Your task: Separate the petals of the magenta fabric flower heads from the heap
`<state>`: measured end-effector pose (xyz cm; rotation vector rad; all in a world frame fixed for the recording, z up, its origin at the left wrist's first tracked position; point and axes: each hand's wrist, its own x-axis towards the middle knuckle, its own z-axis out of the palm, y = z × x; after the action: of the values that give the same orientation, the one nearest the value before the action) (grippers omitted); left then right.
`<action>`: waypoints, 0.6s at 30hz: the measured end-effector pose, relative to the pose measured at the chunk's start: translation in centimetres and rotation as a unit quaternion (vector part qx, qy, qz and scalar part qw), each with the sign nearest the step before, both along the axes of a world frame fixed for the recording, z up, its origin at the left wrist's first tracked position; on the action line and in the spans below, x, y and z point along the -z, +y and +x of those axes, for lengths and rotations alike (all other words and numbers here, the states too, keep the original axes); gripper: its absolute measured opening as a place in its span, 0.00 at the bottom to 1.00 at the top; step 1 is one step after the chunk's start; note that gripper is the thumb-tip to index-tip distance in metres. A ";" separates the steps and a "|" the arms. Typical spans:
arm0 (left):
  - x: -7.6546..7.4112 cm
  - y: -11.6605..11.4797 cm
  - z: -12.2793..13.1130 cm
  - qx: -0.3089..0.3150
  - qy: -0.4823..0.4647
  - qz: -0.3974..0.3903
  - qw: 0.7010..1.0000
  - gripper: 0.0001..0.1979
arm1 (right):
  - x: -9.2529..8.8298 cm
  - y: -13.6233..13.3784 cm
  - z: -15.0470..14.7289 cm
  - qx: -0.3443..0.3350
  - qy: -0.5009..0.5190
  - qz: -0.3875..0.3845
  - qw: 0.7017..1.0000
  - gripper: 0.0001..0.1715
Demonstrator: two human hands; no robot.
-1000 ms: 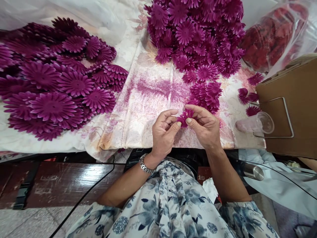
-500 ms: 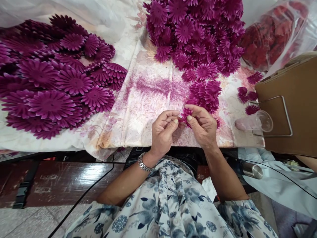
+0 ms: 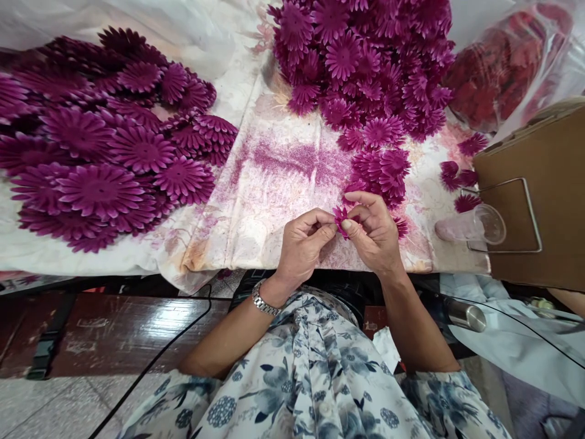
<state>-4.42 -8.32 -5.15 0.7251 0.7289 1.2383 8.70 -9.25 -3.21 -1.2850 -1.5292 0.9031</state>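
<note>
Between my hands, near the table's front edge, is a small magenta flower piece [image 3: 340, 222]. My right hand [image 3: 372, 235] pinches it between thumb and a finger. My left hand [image 3: 304, 244], with a metal watch on the wrist, is closed with thumb and fingertips together at the flower's left side. Small magenta flowers [image 3: 381, 167] lie just beyond my right hand, running up to a tall heap of similar flowers [image 3: 361, 61]. Larger, flat magenta flower layers [image 3: 100, 189] are piled at the left.
A patterned cloth [image 3: 265, 213] dusted with purple powder covers the table. At the right are a clear plastic cup [image 3: 473, 225] on its side, a metal wire frame [image 3: 532, 213], a cardboard box [image 3: 539, 195] and a plastic bag of red pieces [image 3: 498, 67].
My left thumb and fingers have closed together beside the flower. The flower is turned more edge-on, and my right fingers have lifted and spread slightly. The view has shifted a little.
</note>
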 end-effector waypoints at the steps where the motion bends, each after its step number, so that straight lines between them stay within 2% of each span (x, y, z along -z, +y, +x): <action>1: 0.0 0.0 0.0 0.001 -0.004 -0.010 1.000 0.03 | 0.1 0.0 0.0 0.009 -0.014 0.010 1.000 0.21; 4: -0.1 -0.1 0.0 -0.001 -0.015 -0.033 0.999 0.04 | 0.1 -0.1 -0.2 0.051 -0.077 0.078 0.993 0.21; 7: -0.1 -0.1 0.1 -0.013 -0.010 -0.043 0.999 0.05 | 0.0 0.0 -0.7 0.091 -0.170 0.181 0.964 0.12; 9: 0.0 -0.2 0.1 -0.022 -0.004 -0.035 0.999 0.05 | -0.1 0.0 -0.9 0.093 -0.219 0.225 0.945 0.05; 11: 0.0 -0.2 0.2 -0.025 0.003 -0.022 0.999 0.04 | -0.1 0.0 -1.0 0.081 -0.236 0.241 0.938 0.01; 13: 0.0 -0.3 0.2 -0.028 0.009 -0.017 0.999 0.04 | 0.0 0.0 -1.0 0.083 -0.233 0.252 0.935 0.03; 18: -0.3 -0.4 0.4 -0.060 0.012 -0.043 0.997 0.04 | 0.3 -0.1 -0.6 0.146 -0.206 0.262 0.931 0.04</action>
<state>-4.05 -8.71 -4.89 0.6337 0.8505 1.2997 8.14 -9.32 -3.52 -1.2933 -1.6826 0.0113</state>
